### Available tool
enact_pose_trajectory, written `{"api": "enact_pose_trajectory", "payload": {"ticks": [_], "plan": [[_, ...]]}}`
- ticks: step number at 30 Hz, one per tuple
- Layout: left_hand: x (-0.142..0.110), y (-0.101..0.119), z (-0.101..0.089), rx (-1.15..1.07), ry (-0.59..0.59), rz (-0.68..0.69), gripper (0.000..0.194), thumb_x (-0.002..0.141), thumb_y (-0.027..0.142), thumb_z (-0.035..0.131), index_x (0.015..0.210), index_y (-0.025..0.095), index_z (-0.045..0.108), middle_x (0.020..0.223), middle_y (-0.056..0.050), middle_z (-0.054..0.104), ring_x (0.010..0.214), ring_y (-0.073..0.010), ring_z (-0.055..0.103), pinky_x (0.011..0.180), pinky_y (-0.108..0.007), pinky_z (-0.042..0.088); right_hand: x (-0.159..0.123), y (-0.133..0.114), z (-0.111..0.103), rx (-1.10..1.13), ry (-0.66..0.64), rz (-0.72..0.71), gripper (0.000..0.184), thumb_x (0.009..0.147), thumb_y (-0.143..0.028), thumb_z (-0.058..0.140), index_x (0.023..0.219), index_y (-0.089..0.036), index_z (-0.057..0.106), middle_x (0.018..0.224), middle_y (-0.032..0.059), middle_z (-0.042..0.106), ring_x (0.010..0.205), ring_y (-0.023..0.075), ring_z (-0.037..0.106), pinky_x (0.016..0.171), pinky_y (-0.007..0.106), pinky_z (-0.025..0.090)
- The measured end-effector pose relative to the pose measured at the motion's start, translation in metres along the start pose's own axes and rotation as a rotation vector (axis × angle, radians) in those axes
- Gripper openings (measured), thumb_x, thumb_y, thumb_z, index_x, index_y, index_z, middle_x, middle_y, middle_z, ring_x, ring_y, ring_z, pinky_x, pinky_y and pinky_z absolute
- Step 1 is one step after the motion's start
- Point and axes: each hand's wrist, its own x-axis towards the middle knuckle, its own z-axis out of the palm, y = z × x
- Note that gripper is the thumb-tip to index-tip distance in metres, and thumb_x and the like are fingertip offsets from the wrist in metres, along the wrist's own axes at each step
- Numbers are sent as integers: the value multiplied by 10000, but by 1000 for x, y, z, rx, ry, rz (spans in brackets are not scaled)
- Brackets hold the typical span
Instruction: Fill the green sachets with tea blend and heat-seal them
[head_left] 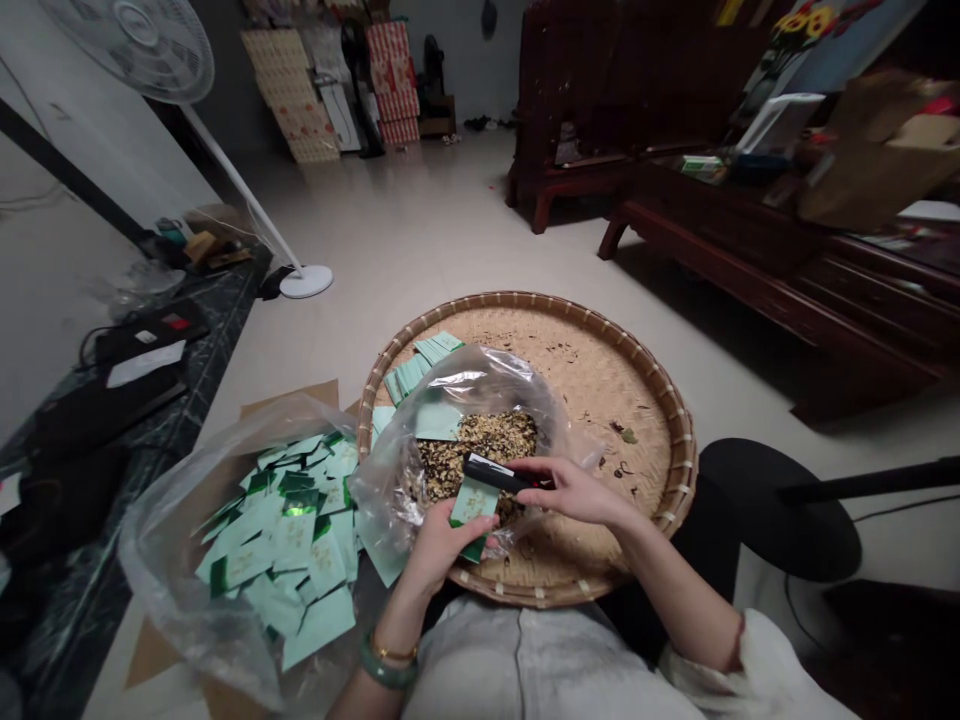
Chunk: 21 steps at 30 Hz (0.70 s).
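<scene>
- Two hands: left hand [442, 545] grips a green packet [472, 505], right hand [574, 490] pinches a black tool [491, 472].
- Many packets [292, 535] fill one bag [169, 590].
- Leaves [480, 445] fill another bag [480, 375] on a tray [600, 345].

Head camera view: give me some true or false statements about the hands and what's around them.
1. The left hand holds a green packet. True.
2. The right hand holds a black tool. True.
3. A jade bangle is on the right wrist. False: the bangle is on the left wrist.
4. The clear bag on the tray is empty. False: it holds dried leaves.
5. More packets lie in a second bag to the left. True.
</scene>
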Motion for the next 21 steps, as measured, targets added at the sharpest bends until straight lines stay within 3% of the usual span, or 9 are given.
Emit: {"api": "enact_pose_trajectory", "payload": {"ticks": [7, 15, 18, 21], "plan": [[-2, 2, -1, 55, -3, -3, 466, 530, 397, 847, 823, 98, 642, 776, -99, 739, 506, -142, 658, 438, -204, 496, 6, -1, 8, -65, 111, -57, 380, 765, -286, 661, 1105, -116, 676, 1111, 113, 703, 1014, 264, 645, 928, 446, 481], [0, -5, -12, 60, -55, 44, 569, 676, 665, 627, 786, 107, 620, 732, -112, 729, 485, -165, 666, 376, -207, 480, 6, 7, 7, -49, 190, -92, 346, 772, -311, 663, 1081, -158, 692, 1069, 82, 716, 976, 245, 648, 887, 406, 498], [-2, -5, -15, 102, -50, 88, 597, 679, 704, 593, 728, 109, 617, 640, -90, 703, 471, -171, 658, 358, -205, 464, 7, 10, 8, 17, 172, -8, 392, 751, -356, 684, 1084, -149, 684, 991, 76, 724, 782, 190, 653, 697, 319, 524], [-3, -4, -17, 129, -39, 108, 596, 677, 718, 585, 679, 122, 608, 548, -62, 665, 455, -175, 643, 361, -219, 470, 7, 9, 8, 170, 70, 123, 458, 720, -401, 714, 1088, -132, 666, 815, 46, 709, 536, 104, 558, 479, 217, 423]]}}
